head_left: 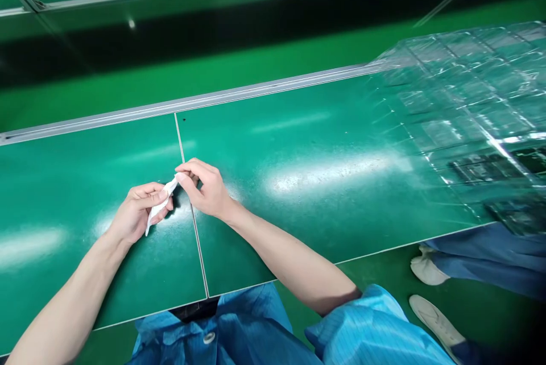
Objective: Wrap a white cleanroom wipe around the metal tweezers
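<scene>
A small crumpled piece of thin white material point(158, 209), like a tissue or cloth, is held between both hands above the green table point(298, 223). My left hand point(139, 208) is closed on its lower part, thumb on top, and one end hangs below the fingers. At the upper end, my right hand point(205, 186) pinches the tip between thumb and fingers. Both hands are near the seam point(197, 240) where two table panels meet.
On the right side of the table lie clear plastic trays point(464, 98), blurred, with dark parts point(486, 169) in or beside them. A metal rail point(256, 91) runs along the far edge. Another person's legs point(490, 257) and white shoes point(435, 319) show at lower right.
</scene>
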Demonstrator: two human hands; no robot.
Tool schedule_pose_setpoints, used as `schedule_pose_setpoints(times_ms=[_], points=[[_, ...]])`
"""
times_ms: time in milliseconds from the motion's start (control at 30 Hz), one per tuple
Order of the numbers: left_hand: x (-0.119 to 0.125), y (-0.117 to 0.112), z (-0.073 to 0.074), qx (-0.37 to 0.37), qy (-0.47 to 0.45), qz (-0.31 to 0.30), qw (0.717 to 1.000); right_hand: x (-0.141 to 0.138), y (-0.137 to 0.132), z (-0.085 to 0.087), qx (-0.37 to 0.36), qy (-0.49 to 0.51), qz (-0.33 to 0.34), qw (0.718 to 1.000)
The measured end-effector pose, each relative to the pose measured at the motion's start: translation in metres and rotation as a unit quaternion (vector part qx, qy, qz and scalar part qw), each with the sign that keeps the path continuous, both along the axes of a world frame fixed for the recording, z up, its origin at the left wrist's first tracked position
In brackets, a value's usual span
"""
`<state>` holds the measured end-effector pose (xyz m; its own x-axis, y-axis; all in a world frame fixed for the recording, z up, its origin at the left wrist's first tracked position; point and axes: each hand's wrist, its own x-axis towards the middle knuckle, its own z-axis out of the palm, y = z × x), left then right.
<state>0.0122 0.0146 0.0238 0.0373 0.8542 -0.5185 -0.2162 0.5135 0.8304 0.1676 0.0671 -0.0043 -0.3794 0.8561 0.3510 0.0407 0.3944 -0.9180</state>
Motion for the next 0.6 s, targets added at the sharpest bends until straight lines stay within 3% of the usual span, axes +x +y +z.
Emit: schedule_pose_setpoints(times_ms=[67,133,233,333,433,533,600], points=[[-0.003,0.002,-0.001,-0.012,-0.004,-0.003,1.0,0.001,0.0,-0.002,0.154,-0.036,-0.003,0.987],[-0.004,0.004,-0.002,-0.023,-0.008,-0.013,1.0,0.002,0.002,-0.005,0.263,-0.07,0.027,0.962],[-0.004,0.005,-0.001,-0.031,-0.001,-0.034,0.999,0.001,0.003,-0.009,0.303,-0.086,0.058,0.947],[-0.002,0.003,-0.001,-0.012,0.037,-0.047,0.998,0.001,0.004,-0.008,0.203,-0.065,0.108,0.971],[0.0,-0.003,-0.005,0.037,0.114,-0.038,0.992,0.002,0.003,-0.003,0.008,-0.065,0.129,0.989],[0.0,-0.007,-0.011,0.085,0.191,-0.03,0.977,0.001,0.003,0.001,-0.148,-0.078,0.111,0.98],[0.0,-0.007,-0.015,0.101,0.213,-0.044,0.971,0.001,0.004,0.001,-0.186,-0.084,0.091,0.975]])
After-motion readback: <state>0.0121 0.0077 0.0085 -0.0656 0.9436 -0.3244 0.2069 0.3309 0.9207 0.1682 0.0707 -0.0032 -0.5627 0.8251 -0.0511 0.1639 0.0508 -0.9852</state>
